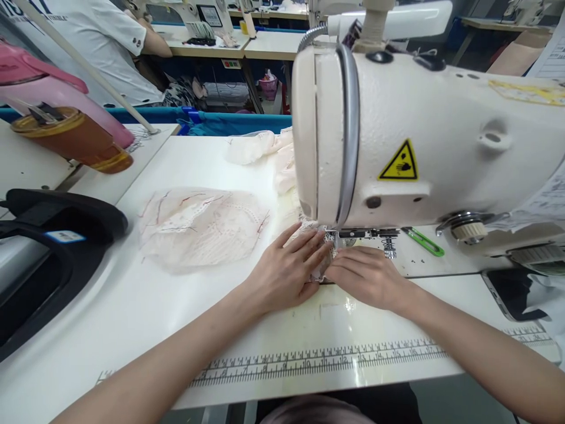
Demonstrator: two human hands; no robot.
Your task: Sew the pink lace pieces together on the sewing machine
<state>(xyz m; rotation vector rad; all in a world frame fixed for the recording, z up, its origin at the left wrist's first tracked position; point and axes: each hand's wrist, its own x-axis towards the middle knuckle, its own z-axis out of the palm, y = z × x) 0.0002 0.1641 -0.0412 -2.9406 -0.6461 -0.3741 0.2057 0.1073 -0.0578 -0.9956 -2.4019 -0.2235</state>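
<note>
A pale lace fabric (321, 270) lies under the needle area of a white sewing machine (397, 118). My left hand (286, 271) rests flat on it, left of the needle, with its fingers stretched out. On the other side, my right hand (371, 275) has its fingers bent and pressed together at the lace's right edge; its fingertips are partly hidden. More pale fabric (286, 168) trails behind the machine head. A sheer piece with reddish thread lines (207, 229) is spread on the white table (247, 341) to the left.
Green thread snips (422, 241) lie right of the needle, and a phone (507, 292) farther right. A black handled object (66, 235), a brown cup (77, 138) and a pink bottle (75, 97) stand left. A printed ruler (326, 362) runs along the front. Behind sits a co-worker (88, 47).
</note>
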